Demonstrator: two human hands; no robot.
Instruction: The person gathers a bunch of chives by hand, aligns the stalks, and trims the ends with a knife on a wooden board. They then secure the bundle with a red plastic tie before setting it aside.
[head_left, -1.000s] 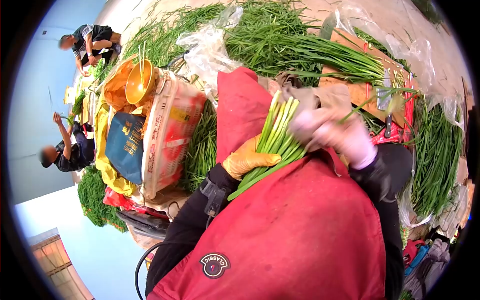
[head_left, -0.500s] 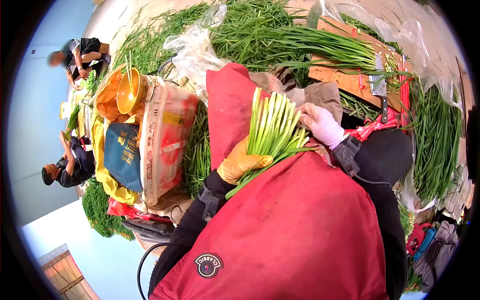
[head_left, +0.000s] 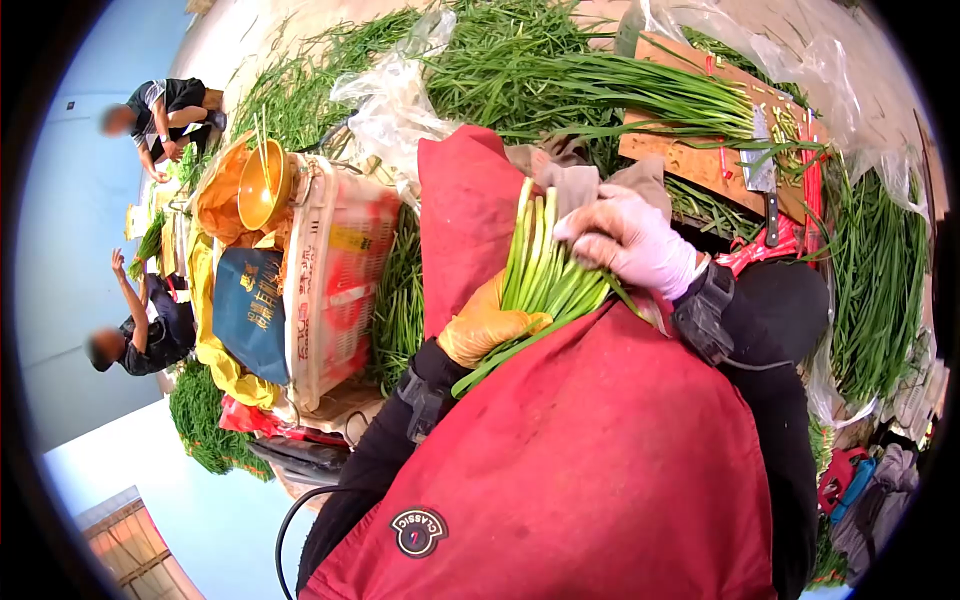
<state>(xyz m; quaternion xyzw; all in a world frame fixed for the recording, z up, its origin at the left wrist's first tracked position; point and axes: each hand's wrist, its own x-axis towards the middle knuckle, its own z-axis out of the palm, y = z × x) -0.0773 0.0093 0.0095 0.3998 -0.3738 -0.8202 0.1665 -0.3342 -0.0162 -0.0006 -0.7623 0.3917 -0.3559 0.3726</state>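
My left hand (head_left: 484, 328), in an orange-yellow glove, is closed around a bunch of garlic chives (head_left: 545, 265). The pale stalk ends point up and away from me, and green leaves show below the fist. My right hand (head_left: 628, 238), in a pale pink glove, lies over the right side of the stalks. Its fingers are bent, with thumb and fingertips closed on the stalks, though the bunch partly hides what they pinch. Under both hands spreads the red apron (head_left: 560, 440) on my lap.
A wooden board (head_left: 690, 160) at the upper right carries more chives (head_left: 640, 95) and a knife (head_left: 762, 170). A plastic crate (head_left: 335, 270) with a yellow bowl (head_left: 262, 190) stands left. Piled chives (head_left: 880, 290) lie right. Two people sit at far left.
My right hand has moved left and up over the stalks, covering more of them. The left hand keeps its hold nearly in place. A person at far left has raised a hand.
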